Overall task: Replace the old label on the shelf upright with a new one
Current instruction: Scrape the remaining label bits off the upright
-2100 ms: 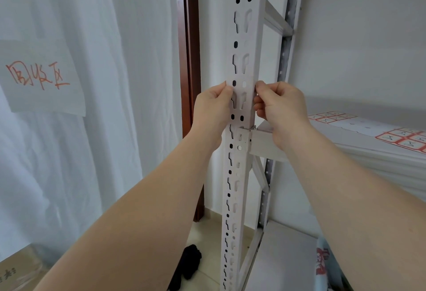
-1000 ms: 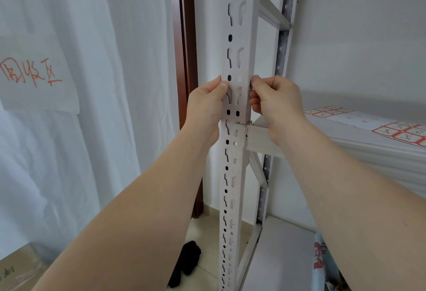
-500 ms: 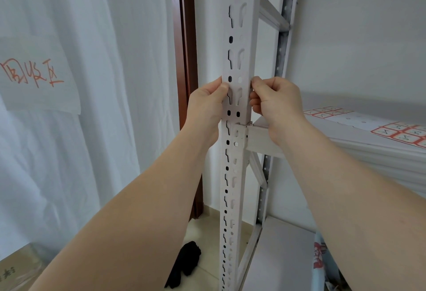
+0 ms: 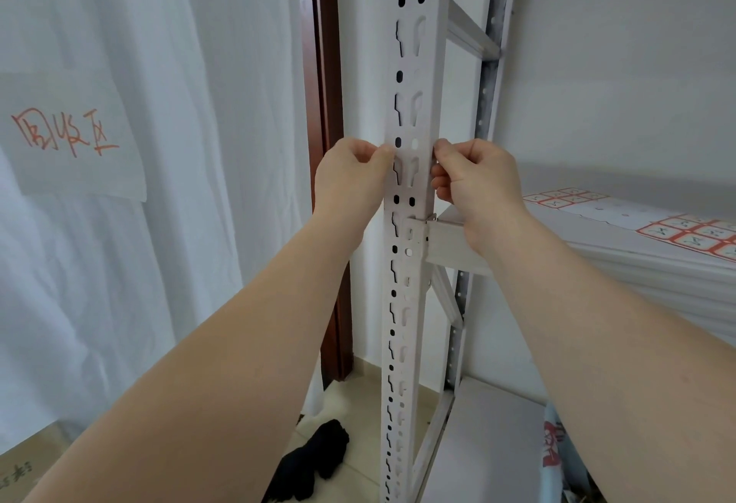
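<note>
At the front corner of a white metal rack, the shelf upright (image 4: 410,44) standing vertical, punched with paired rows of dark slots and holes; just above its joint with a horizontal shelf beam (image 4: 450,241), a pale label (image 4: 418,132) wrapped across the upright's face, nearly the same white as the metal, covering one round hole on the right side; left hand (image 4: 350,180) at the label's left edge, thumb and forefinger curled and pinching that edge; right hand (image 4: 474,180) at the right edge, fingers curled, thumb and forefinger pinching the label at the corner of the upright; both forearms bare, reaching up from the bottom of the view; impossible to tell how firmly the label sticks. To the right, on the shelf board (image 4: 621,241), sheets of red-bordered stickers (image 4: 693,233) lying flat, well apart from the hands; to the left, a white curtain (image 4: 179,263) with a paper sign (image 4: 71,136) bearing red handwriting; between curtain and rack, a dark brown door frame (image 4: 326,104); on the tiled floor near the foot of the upright, a black bundle of cloth (image 4: 314,458); in the bottom left corner, the edge of a cardboard box (image 4: 16,474).
</note>
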